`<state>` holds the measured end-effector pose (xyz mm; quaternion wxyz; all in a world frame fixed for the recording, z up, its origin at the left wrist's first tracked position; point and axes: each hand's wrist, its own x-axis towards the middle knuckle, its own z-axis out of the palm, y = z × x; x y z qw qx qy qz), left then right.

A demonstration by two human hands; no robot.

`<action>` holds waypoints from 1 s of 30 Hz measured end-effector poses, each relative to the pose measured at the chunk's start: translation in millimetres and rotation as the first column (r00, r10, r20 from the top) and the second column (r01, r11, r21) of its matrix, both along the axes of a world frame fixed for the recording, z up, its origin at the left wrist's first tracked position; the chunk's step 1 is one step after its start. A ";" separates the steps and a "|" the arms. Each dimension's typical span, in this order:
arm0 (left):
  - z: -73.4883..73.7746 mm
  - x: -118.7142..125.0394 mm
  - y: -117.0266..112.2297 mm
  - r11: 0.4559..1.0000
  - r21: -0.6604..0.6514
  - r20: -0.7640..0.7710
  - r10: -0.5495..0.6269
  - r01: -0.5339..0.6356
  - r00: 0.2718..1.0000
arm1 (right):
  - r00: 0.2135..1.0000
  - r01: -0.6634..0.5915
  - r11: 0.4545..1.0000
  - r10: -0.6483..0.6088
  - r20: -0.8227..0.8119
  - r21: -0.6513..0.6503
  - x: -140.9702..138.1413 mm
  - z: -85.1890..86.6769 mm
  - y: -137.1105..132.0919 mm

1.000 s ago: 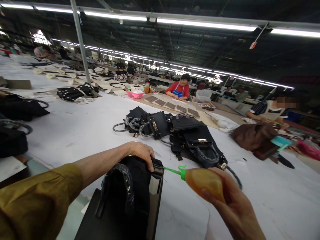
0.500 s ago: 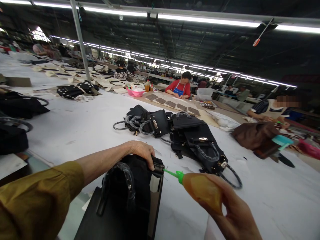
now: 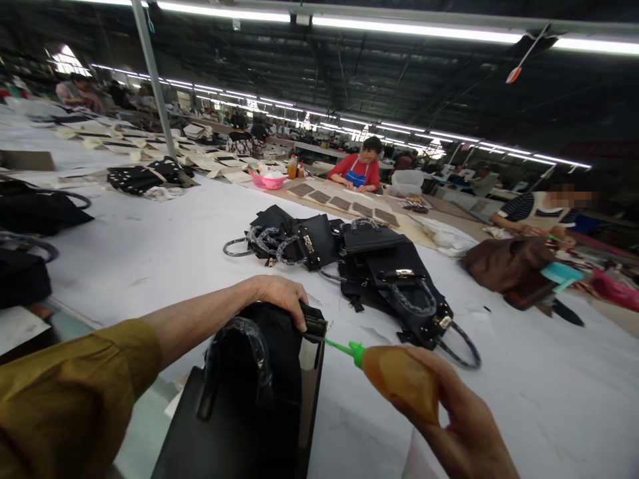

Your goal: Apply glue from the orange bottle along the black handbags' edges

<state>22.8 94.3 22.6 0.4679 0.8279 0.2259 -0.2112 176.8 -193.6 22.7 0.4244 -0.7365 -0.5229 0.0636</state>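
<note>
Left hand (image 3: 283,296): gripping the black bag's (image 3: 239,426) upper edge, forearm (image 3: 200,322) slanting across. Right hand (image 3: 466,416): fingers curled, right of the bag.

Near, count one left hand (image 3: 282,298), one right hand (image 3: 466,416), one squeeze bottle (image 3: 399,378) with one green nozzle (image 3: 353,352), and one black bag (image 3: 239,426) with one wrapped handle (image 3: 245,324) in sight. Farther off, count one pink basin (image 3: 268,183), two bottles (image 3: 291,167) just beside it, five brown patches (image 3: 341,203) in a row, one clear tub (image 3: 407,185) and one person in red (image 3: 360,175). On the right, count one person in stripes (image 3: 520,207) and one hanging orange tag (image 3: 514,74). Cannot count the piled black bags (image 3: 384,246) exactly: overlap too much.
</note>
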 end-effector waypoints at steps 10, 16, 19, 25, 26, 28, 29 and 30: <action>42.1 2.8 -7.5 0.985 0.168 0.052 -0.059 0.049 0.997 | 0.969 0.151 0.978 -0.118 -0.219 0.141 -4.4 21.6 4.4; 73.2 13.4 -9.1 0.977 0.195 0.129 -0.114 0.087 0.985 | 0.975 0.151 0.967 -0.111 -0.193 0.205 -0.8 32.3 0.6; 81.8 18.7 -10.7 0.973 0.217 0.155 -0.114 0.079 0.981 | 0.983 0.152 0.969 -0.127 -0.132 0.194 8.7 31.7 -2.6; 65.2 26.5 -11.3 0.972 0.229 0.227 -0.111 0.058 0.968 | 0.995 0.098 0.981 -0.094 -0.035 0.165 25.7 25.3 -2.0; 60.3 27.5 -10.8 0.973 0.224 0.239 -0.107 0.052 0.965 | 0.992 0.119 0.979 -0.111 -0.059 0.168 25.2 24.2 -0.6; 52.5 29.3 -10.0 0.973 0.224 0.267 -0.107 0.047 0.958 | 0.980 0.174 0.966 -0.150 -0.132 0.190 21.9 22.5 2.9; 50.1 30.0 -10.0 0.970 0.240 0.280 -0.113 0.044 0.953 | 0.972 0.191 0.961 -0.157 -0.172 0.200 19.9 21.8 4.8; 48.7 30.6 -10.5 0.964 0.264 0.289 -0.119 0.040 0.950 | 0.966 0.194 0.960 -0.151 -0.208 0.204 18.1 21.4 6.7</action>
